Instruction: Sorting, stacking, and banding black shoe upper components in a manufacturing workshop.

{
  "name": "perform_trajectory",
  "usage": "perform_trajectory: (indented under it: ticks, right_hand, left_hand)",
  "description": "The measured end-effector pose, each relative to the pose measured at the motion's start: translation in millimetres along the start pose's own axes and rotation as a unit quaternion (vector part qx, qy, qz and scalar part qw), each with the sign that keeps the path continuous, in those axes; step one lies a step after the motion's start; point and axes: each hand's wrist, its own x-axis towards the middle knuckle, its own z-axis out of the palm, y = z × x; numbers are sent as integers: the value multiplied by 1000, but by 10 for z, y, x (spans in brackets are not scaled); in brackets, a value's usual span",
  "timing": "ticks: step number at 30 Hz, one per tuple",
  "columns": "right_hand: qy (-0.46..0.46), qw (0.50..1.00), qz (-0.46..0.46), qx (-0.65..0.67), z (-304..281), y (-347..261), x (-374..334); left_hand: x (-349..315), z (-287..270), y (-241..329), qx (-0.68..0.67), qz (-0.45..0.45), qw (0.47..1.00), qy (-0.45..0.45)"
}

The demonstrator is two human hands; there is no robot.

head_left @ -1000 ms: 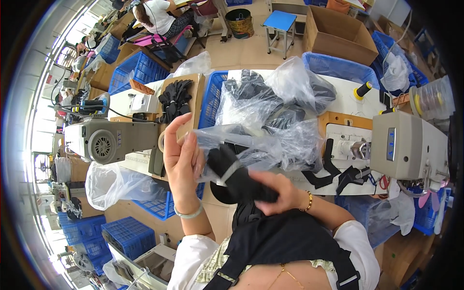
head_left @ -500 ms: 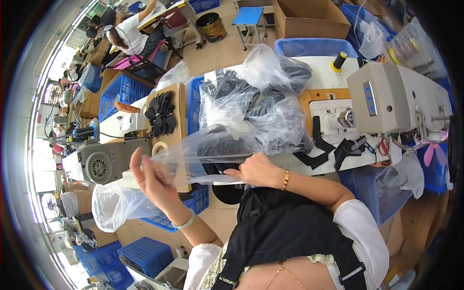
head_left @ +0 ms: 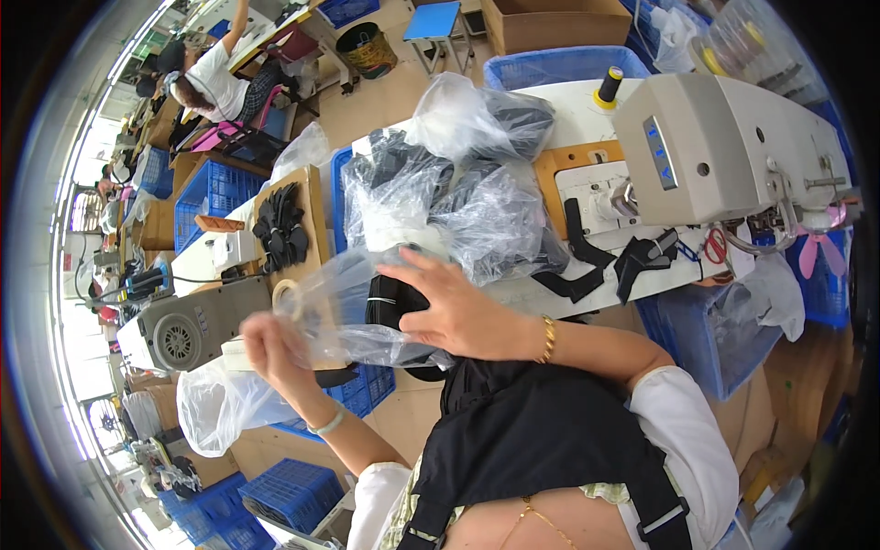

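**Dark item going into a clear bag**

At the frame's centre, the left hand [head_left: 275,344] pinches the edge of a clear bag [head_left: 353,307], holding it up. The right hand [head_left: 454,307], fingers spread, presses on the bag over a black item [head_left: 396,302]. The item appears mostly inside; the bag looks unsealed, so closing seems left. Stuffed bags [head_left: 458,174] pile above, beside a sewing machine [head_left: 724,147] at upper right.
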Motion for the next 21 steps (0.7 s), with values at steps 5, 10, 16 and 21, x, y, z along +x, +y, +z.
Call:
perform_trajectory:
  ticks: [5,10,16,21]
  right_hand:
    - [-47,880,278,382,226,227,-226]
    - [25,910,244,336,-65,187,-295]
    - [10,991,99,93,-81,257,-702]
    - [252,879,399,-71,-334,1064,-1034]
  left_hand:
    - [-363,447,88,-78,37,960,-268]
    - [-691,434,-606,309,-9,882,-357]
    - [-984,845,-1872,379,76,894,-225]
    - [-954,913,-2208,85,-90,992,28]
